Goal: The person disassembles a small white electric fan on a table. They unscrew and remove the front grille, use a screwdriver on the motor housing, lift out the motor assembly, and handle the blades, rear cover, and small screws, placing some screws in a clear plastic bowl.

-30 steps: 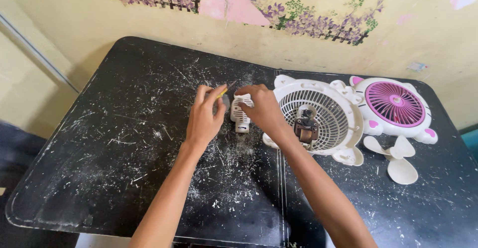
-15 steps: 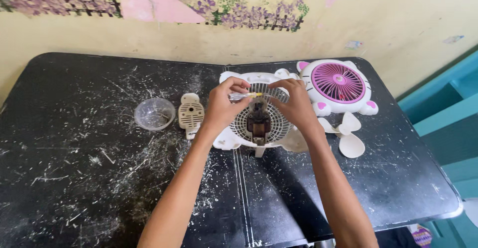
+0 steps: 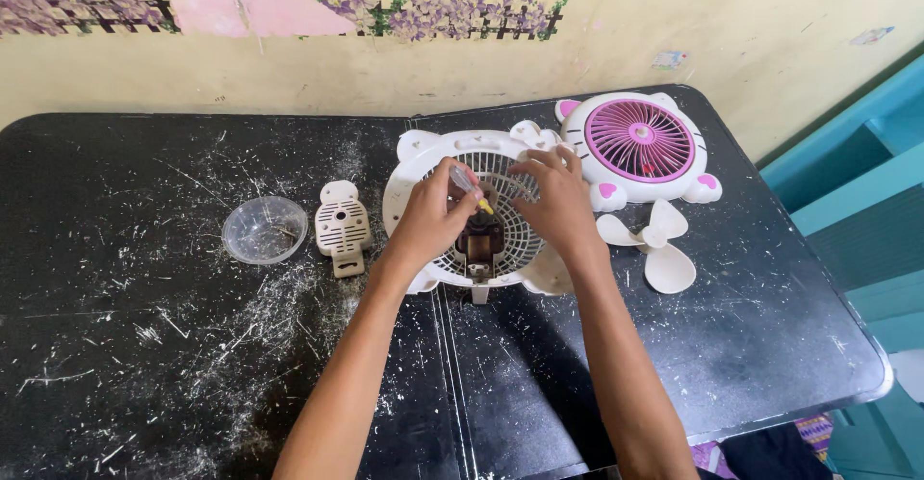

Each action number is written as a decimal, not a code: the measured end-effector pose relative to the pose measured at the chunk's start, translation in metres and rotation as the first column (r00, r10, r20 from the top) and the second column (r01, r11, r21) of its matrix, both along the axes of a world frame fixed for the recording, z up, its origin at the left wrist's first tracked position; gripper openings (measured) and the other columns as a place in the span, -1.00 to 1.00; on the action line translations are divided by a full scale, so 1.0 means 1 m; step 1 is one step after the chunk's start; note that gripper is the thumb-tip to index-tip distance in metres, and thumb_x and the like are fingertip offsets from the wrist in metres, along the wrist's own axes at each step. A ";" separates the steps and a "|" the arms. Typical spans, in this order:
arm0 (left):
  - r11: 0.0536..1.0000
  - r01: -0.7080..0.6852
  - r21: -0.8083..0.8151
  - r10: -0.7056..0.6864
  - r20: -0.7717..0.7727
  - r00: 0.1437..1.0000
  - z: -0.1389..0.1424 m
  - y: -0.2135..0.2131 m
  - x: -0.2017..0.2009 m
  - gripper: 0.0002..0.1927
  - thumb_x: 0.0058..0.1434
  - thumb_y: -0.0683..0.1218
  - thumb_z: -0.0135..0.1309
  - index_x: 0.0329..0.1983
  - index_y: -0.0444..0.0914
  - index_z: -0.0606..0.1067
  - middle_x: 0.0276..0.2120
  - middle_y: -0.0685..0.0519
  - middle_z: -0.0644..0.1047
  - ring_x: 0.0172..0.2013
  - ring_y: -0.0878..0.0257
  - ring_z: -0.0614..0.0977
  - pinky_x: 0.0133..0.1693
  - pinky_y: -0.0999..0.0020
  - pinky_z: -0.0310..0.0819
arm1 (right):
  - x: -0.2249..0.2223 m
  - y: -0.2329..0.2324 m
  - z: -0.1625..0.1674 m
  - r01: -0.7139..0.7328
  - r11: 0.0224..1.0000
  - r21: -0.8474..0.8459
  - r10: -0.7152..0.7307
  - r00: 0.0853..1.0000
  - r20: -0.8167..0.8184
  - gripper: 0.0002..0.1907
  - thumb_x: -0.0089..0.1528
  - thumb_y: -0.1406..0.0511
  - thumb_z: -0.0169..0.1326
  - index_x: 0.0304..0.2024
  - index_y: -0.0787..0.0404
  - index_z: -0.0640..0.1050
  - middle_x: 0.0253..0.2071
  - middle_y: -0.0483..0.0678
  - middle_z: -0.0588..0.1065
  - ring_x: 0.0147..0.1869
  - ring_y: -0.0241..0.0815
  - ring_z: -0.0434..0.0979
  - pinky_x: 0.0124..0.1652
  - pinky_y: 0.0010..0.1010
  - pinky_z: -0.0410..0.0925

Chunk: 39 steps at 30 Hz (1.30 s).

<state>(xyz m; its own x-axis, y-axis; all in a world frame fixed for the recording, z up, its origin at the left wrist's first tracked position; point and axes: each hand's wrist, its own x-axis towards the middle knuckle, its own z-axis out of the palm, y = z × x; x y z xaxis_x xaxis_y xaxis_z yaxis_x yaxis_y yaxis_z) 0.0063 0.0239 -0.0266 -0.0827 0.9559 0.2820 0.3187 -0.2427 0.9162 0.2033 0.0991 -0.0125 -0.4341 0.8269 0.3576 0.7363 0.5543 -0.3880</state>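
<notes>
- Both hands sit over the white fan back grille (image 3: 500, 212), which lies flat mid-table on the scratched black table (image 3: 192, 364).
- Left hand (image 3: 430, 218) pinches a small screwdriver with a yellow tip (image 3: 470, 189), pointed down at the dark motor (image 3: 479, 239) in the grille's centre.
- Right hand (image 3: 556, 201) rests on the grille with fingers curled; can't tell if it's holding anything.
- Pink front grille (image 3: 640, 145) and white blade (image 3: 654, 244) sit just right of it; clear bowl (image 3: 264, 230) and cream vented cover (image 3: 343, 226) lie to the left.
</notes>
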 end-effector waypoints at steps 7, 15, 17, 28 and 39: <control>0.998 -0.002 0.062 0.011 -0.149 0.989 0.015 -0.010 0.006 -0.83 0.33 -0.16 0.05 -0.12 -0.32 0.35 -0.30 -0.14 0.61 -0.24 0.07 0.71 -0.18 0.16 0.54 | 0.000 0.000 0.006 -0.019 0.998 -0.060 0.024 0.996 0.082 -0.31 -0.20 0.33 0.44 0.03 0.12 0.62 0.32 -0.04 0.37 0.50 0.17 0.08 0.35 -0.07 0.19; 0.999 -0.008 -0.035 0.002 -0.188 0.982 0.023 -0.015 0.009 -0.86 0.36 -0.14 0.02 -0.12 -0.29 0.34 -0.33 -0.13 0.60 -0.31 0.08 0.69 -0.22 0.15 0.51 | -0.005 -0.011 0.018 0.080 0.978 -0.190 -0.019 0.952 0.305 -0.07 -0.30 0.25 0.55 0.17 0.05 0.54 0.38 -0.03 0.16 0.52 0.23 -0.07 0.34 0.01 0.17; 1.000 -0.009 0.030 0.014 -0.176 0.984 0.024 -0.015 0.010 -0.85 0.35 -0.15 0.02 -0.12 -0.29 0.34 -0.31 -0.13 0.61 -0.29 0.09 0.69 -0.21 0.15 0.51 | -0.006 -0.011 0.018 0.072 0.983 -0.172 -0.018 0.955 0.297 -0.08 -0.29 0.25 0.54 0.16 0.05 0.55 0.38 -0.02 0.18 0.51 0.24 -0.05 0.34 0.01 0.18; 0.999 -0.033 0.021 0.036 -0.187 0.982 0.023 -0.014 0.014 -0.84 0.34 -0.14 0.04 -0.13 -0.30 0.34 -0.30 -0.14 0.60 -0.27 0.06 0.69 -0.21 0.12 0.50 | -0.007 -0.012 0.015 0.078 0.993 -0.092 -0.056 0.974 0.221 -0.17 -0.23 0.26 0.51 0.13 0.03 0.58 0.36 -0.05 0.26 0.51 0.19 0.03 0.24 0.06 0.31; 1.000 -0.020 0.003 0.020 -0.146 0.989 0.020 -0.013 0.012 -0.83 0.34 -0.16 0.05 -0.13 -0.31 0.33 -0.33 -0.15 0.61 -0.30 0.07 0.70 -0.20 0.14 0.52 | -0.013 -0.017 0.017 0.149 0.981 -0.127 -0.096 0.931 0.351 -0.09 -0.25 0.17 0.54 0.19 0.01 0.54 0.38 0.00 0.17 0.53 0.21 -0.04 0.13 0.17 0.35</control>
<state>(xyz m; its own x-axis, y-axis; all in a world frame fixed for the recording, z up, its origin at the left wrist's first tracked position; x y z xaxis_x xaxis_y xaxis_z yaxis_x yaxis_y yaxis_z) 0.0179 0.0111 -0.0067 -0.0597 0.9540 0.2937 0.4542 -0.2360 0.8590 0.1902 0.0818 0.0042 -0.3997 0.9136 0.0741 0.8973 0.4065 -0.1720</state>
